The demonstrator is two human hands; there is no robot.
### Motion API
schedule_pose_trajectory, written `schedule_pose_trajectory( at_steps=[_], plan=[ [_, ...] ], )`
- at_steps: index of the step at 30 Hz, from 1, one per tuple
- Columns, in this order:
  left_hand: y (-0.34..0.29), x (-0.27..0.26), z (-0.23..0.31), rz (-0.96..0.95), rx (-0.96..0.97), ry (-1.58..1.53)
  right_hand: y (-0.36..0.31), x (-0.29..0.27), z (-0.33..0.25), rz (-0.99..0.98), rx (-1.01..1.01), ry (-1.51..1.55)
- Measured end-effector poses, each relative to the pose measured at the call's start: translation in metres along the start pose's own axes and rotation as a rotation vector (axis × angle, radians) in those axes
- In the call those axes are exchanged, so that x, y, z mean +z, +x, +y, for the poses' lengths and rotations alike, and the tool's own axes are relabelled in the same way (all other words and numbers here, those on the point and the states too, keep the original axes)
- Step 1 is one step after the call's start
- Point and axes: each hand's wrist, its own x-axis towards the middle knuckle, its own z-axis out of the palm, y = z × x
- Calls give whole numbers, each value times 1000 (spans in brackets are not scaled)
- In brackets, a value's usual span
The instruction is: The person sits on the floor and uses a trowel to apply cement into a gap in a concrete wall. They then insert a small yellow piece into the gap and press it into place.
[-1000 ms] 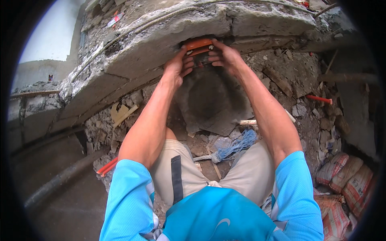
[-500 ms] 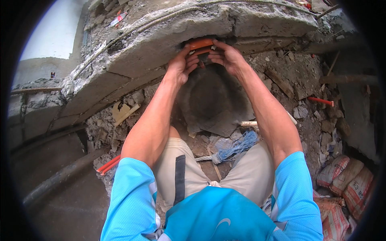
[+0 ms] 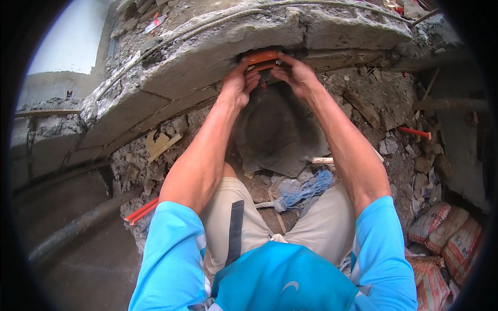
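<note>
Rough concrete slab (image 3: 202, 65), smooth orange piece (image 3: 262, 57) alongside, left hand (image 3: 237, 84) and right hand (image 3: 299, 76) half-curled, holding its ends

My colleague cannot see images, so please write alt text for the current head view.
The wearer's left hand and right hand hold an orange piece by its two ends, at a dark gap along a broken concrete beam. Lower down are frayed blue fibres, with orange rods at left and sacks at right.
</note>
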Motion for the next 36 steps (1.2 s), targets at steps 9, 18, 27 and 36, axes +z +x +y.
schedule_pose_trajectory(
  at_steps=[9, 18, 27, 36],
  plan=[
    [1, 2, -5, -2, 27, -19, -1, -2, 0, -8, -14, -3],
    [5, 2, -6, -43, 23, -33, 7, -10, 7, -41, -46, 3],
    [-4, -3, 0, -86, 5, 32, -5, -19, 5, -35, 52, -172],
    [-8, -4, 4, -54, -52, 101, -7, -11, 2, -51, 40, -141]
  ],
)
